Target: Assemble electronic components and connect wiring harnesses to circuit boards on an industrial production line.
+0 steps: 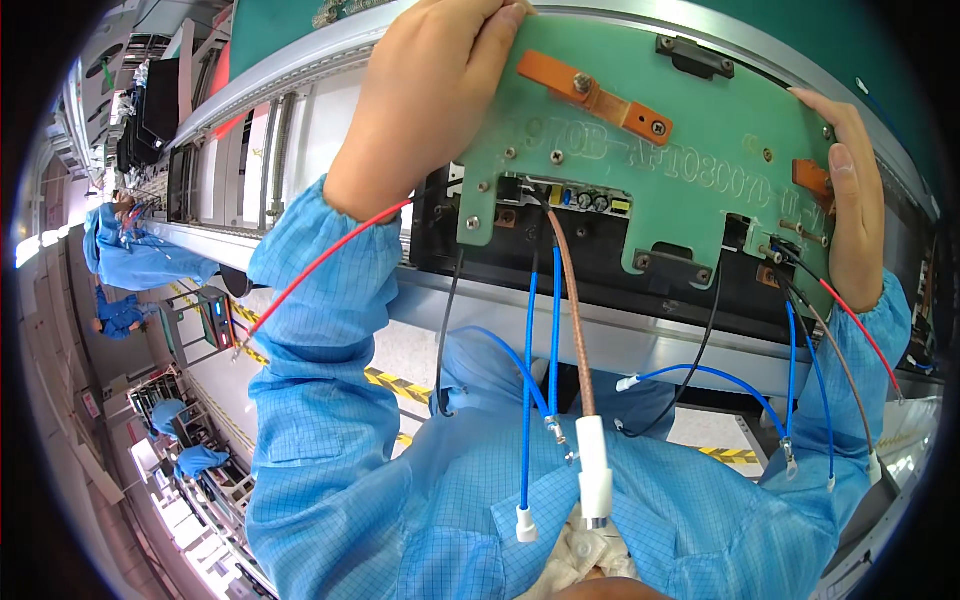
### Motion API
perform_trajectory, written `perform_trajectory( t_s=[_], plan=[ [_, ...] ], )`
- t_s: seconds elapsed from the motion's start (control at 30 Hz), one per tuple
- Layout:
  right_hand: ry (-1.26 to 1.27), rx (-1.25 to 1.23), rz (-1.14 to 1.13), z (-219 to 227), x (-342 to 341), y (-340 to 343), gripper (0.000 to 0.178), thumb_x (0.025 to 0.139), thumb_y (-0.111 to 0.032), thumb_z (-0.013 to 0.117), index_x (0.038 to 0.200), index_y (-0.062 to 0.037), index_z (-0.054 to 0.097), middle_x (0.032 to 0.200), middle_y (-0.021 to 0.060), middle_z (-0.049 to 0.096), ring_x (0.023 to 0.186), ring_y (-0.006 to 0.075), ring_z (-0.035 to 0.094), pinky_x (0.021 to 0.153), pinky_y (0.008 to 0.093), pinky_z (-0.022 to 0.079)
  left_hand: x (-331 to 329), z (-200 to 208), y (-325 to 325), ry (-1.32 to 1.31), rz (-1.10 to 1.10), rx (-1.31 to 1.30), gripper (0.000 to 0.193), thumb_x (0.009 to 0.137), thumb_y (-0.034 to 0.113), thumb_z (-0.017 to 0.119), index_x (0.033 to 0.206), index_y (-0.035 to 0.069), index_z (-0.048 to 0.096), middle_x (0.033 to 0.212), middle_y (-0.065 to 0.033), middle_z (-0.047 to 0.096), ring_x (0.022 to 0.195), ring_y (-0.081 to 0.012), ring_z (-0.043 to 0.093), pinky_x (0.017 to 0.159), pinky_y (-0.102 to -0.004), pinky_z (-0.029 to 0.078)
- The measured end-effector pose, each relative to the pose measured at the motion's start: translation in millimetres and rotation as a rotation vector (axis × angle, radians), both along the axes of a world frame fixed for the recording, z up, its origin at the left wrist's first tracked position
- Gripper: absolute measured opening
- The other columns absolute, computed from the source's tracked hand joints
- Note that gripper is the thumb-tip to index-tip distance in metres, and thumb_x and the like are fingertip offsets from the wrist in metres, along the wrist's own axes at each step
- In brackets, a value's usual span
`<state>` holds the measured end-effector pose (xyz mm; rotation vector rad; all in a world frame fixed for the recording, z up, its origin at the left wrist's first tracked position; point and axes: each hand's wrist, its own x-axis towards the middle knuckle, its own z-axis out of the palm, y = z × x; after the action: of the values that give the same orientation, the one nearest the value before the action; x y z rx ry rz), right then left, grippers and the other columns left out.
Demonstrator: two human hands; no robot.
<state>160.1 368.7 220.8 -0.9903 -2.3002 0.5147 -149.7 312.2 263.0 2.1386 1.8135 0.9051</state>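
A green fixture plate with screws and orange clamp bars lies over a black tray. My left hand is closed round the plate's upper left edge, its fingertips partly hidden. At the right edge, my right hand grips the plate with its fingers bent over the rim. Part of a circuit board with small components shows through a cutout. From the front hang red wires, black wires, blue wires and a brown cable ending in a white connector.
A metal conveyor rail runs along the near side of the tray. Behind lies a green surface. Yellow-black tape marks the floor. Other people in blue workwear are far to the left, near racks and equipment.
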Motion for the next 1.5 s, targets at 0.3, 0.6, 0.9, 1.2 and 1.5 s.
perform_trajectory(
  t_s=[0.3,0.6,0.9,1.2,1.5],
  plan=[
    [0.03,-0.151,-0.022,-0.1,11.0,11.2,0.044,0.102,-0.033,0.032,0.122,-0.0029,0.057,0.109,0.0097,0.055,0.102,0.0161,0.054,0.091,0.0262,0.041,2.1,-21.9,14.8,-0.017,-0.068,0.057,0.016,0.093,0.013,0.05,0.089,-0.001,0.055,0.086,-0.022,0.053,0.083,-0.0426,0.054,0.072,-0.0468,0.043],
    [0.1,-0.306,-0.035,1.6,11.8,25.3,0.049,0.103,-0.039,0.033,0.122,-0.0013,0.057,0.114,0.01,0.056,0.105,0.0161,0.056,0.093,0.0257,0.044,4.8,-39.7,30.2,-0.014,-0.061,0.152,0.02,0.093,0.016,0.048,0.088,0.0,0.058,0.088,-0.0204,0.057,0.086,-0.0412,0.055,0.076,-0.0471,0.045],
    [0.069,-0.428,-0.128,0.4,13.2,25.6,0.062,0.099,-0.055,0.03,0.126,-0.0059,0.056,0.122,0.0134,0.057,0.112,0.0222,0.058,0.101,0.0333,0.043,-1.7,-66.9,50.1,0.02,-0.057,0.253,0.024,0.091,0.017,0.045,0.082,0.0,0.06,0.085,-0.0214,0.059,0.084,-0.0415,0.056,0.076,-0.0486,0.045],
    [0.002,-0.295,-0.081,-2.2,27.3,36.3,0.059,0.098,-0.055,0.036,0.129,-0.0091,0.056,0.125,0.0114,0.054,0.117,0.022,0.055,0.101,0.0346,0.042,2.8,-68.6,57.8,-0.03,-0.087,0.289,0.027,0.089,0.017,0.045,0.079,-0.001,0.062,0.084,-0.0228,0.06,0.085,-0.0419,0.058,0.078,-0.0494,0.045],
    [0.017,-0.291,-0.158,-1.3,22.8,36.2,0.039,0.098,-0.032,0.048,0.125,-0.0067,0.059,0.104,0.006,0.055,0.097,0.0148,0.055,0.09,0.0266,0.042,-0.3,-68.8,57.8,-0.049,-0.091,0.291,0.027,0.09,0.017,0.045,0.08,-0.001,0.063,0.086,-0.0229,0.061,0.086,-0.0419,0.057,0.079,-0.0488,0.045]
  ],
)
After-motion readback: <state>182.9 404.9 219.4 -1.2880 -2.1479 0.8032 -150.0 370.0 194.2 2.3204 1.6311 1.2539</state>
